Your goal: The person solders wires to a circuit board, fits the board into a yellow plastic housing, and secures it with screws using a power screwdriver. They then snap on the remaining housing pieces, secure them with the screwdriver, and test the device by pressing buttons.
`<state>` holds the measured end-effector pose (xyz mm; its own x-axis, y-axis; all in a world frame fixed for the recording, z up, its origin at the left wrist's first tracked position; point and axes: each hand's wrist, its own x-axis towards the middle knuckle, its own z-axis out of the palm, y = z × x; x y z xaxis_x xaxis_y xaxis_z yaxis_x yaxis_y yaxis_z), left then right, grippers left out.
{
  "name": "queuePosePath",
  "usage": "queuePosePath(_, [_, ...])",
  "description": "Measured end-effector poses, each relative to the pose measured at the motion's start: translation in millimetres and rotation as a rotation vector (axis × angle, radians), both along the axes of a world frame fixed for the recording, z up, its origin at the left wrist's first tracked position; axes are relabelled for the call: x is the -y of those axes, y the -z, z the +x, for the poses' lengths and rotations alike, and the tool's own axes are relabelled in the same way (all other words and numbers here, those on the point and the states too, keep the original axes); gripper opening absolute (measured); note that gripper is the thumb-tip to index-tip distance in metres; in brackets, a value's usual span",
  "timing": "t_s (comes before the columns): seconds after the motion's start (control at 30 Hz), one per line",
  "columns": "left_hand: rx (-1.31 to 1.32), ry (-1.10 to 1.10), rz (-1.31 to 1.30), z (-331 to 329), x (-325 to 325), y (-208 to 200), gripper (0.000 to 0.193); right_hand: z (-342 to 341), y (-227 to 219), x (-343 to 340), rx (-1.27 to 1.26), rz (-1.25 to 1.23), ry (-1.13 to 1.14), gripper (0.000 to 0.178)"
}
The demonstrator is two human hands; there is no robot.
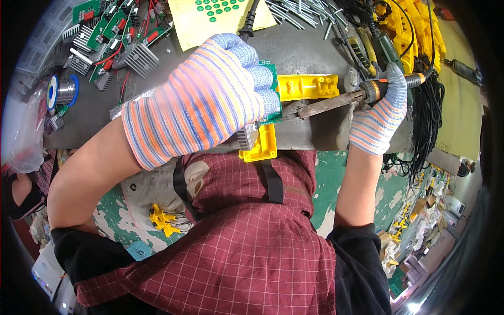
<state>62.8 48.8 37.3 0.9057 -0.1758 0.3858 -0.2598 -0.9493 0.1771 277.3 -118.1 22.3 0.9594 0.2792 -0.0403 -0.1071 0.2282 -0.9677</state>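
Nearest you, your red checked apron (247, 247) fills the lower middle of the view, and below the bench edge a small bunch of yellow clips (164, 219) lies on the worn green floor.

At the bench edge your left hand (202, 102), in a striped knit glove, is closed over a green circuit board (272, 90); only the board's right edge shows past your fingers. The board sits on a yellow plastic fixture (307, 86), one part of which runs right along the bench and another hangs down over the edge just under your hand. A finned metal heat sink (247, 136) peeks out beneath your palm.

Your right hand (379, 113), gloved the same way, is wrapped tight around the handle of a soldering iron (336, 101). Its dark barrel slants left and down, and the tip ends right beside the board's edge; whether it touches is hidden by your left hand.

Farther off on the grey bench (310, 47), a pile of green boards with heat sinks (118, 39) lies at upper left, a spool of solder (63, 90) at the far left, a yellow sheet with green dots (220, 16) at top centre, loose metal rods (302, 13) beside it, and a heap of yellow parts (412, 31) with black cables (428, 110) at right, cut off by the rim.
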Motion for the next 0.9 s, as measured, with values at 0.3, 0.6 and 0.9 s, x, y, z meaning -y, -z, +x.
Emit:
queuePosePath(0.3, [-0.022, 0.037, -0.007, 10, -2, 2, 0.020, -13, -6, -5, 0.071, 0.012, 0.067, 0.025])
queuePosePath(0.6, [-0.054, 0.017, -0.044, 2, -3, 3, 0.019, -17, -1, -8, 0.224, 0.002, 0.100, 0.031])
queuePosePath(0.9, [0.001, -0.096, -0.466, -22, -1, -13, 0.020, -11, 4, -5, 0.240, -0.019, 0.106, 0.031])
